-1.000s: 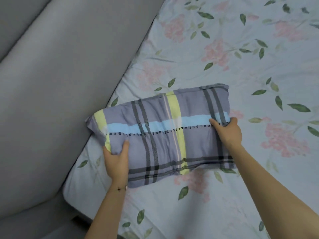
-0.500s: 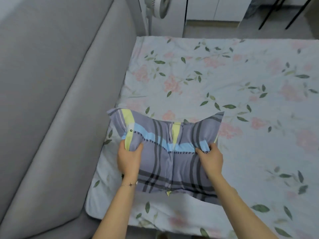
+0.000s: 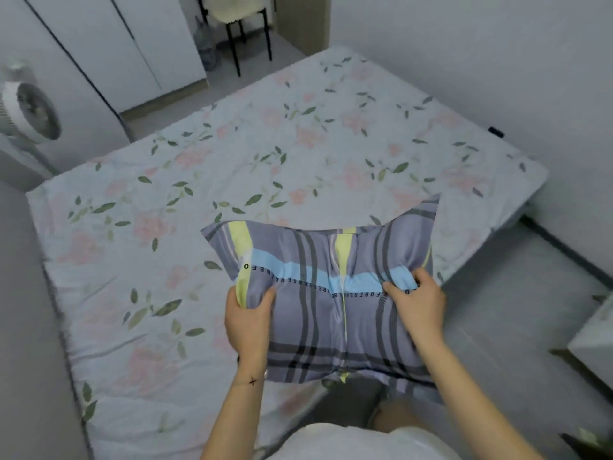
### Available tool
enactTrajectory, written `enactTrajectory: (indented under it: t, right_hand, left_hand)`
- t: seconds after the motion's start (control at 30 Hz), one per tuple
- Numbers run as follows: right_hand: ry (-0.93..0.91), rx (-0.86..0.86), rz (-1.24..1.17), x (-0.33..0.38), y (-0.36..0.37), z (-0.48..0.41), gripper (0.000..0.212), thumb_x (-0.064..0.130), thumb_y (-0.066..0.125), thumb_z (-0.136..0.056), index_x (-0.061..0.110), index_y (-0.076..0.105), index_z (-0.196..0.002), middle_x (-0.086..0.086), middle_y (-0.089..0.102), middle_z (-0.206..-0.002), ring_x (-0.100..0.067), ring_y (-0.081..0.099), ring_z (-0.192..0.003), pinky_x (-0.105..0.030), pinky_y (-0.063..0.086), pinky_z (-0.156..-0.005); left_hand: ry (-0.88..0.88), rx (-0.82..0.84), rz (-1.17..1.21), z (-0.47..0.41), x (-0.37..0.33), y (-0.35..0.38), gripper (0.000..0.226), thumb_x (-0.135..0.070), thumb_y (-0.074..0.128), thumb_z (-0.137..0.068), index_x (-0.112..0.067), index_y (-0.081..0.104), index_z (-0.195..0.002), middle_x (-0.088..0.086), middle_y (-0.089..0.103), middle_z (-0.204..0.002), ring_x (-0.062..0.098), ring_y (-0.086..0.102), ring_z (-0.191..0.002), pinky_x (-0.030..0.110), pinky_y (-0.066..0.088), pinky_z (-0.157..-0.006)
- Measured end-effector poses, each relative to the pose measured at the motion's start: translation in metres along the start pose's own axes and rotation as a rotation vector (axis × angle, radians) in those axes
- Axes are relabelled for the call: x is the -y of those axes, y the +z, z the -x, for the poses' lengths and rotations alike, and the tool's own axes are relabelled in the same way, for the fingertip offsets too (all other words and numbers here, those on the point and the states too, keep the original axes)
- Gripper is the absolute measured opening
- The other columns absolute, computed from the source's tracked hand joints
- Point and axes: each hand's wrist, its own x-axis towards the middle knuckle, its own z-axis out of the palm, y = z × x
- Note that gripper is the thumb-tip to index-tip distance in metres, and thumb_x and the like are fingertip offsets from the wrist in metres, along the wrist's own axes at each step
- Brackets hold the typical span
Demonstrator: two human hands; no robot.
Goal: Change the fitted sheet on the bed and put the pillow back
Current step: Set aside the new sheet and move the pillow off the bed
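You are holding the plaid pillow [image 3: 328, 293] in front of you with both hands, left hand [image 3: 247, 322] and right hand [image 3: 419, 302] gripping its sides, above the near edge of the floral fitted sheet [image 3: 199, 180].

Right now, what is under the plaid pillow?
The plaid pillow is held up by the left hand and right hand. Below it show the floral fitted sheet and the bed's corner; whatever lies directly beneath is covered.

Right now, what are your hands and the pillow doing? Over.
Left hand and right hand both gripping plaid pillow. Pillow lifted above floral sheet. Nothing blocking.
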Motion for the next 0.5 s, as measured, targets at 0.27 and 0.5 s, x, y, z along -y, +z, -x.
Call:
enactTrajectory:
  t: [0.27, 0.5]
  right_hand:
    - [0.202, -0.303, -0.054, -0.104, -0.174, -0.052, 0.028, 0.016, 0.078, -0.079, 0.017, 0.051, -0.072, 0.001, 0.058, -0.068, -0.013, 0.052, -0.059, -0.025, 0.033, -0.048]
    - [0.415, -0.558, -0.128, -0.187, -0.309, -0.083, 0.022, 0.022, 0.079, -0.078, 0.018, 0.058, -0.082, 0.003, 0.063, -0.076, -0.016, 0.062, -0.069, -0.033, 0.050, -0.055]
  left_hand:
    - [0.126, 0.358, -0.100, 0.086, -0.041, 0.195, 0.030, -0.034, 0.079, -0.075, -0.040, 0.056, -0.094, -0.013, 0.065, -0.094, 0.014, 0.062, -0.089, 0.040, 0.053, -0.080]
    - [0.186, 0.658, -0.108, 0.178, -0.068, 0.347, 0.033, -0.026, 0.078, -0.079, -0.036, 0.057, -0.101, -0.015, 0.065, -0.097, 0.006, 0.062, -0.091, 0.026, 0.048, -0.078]
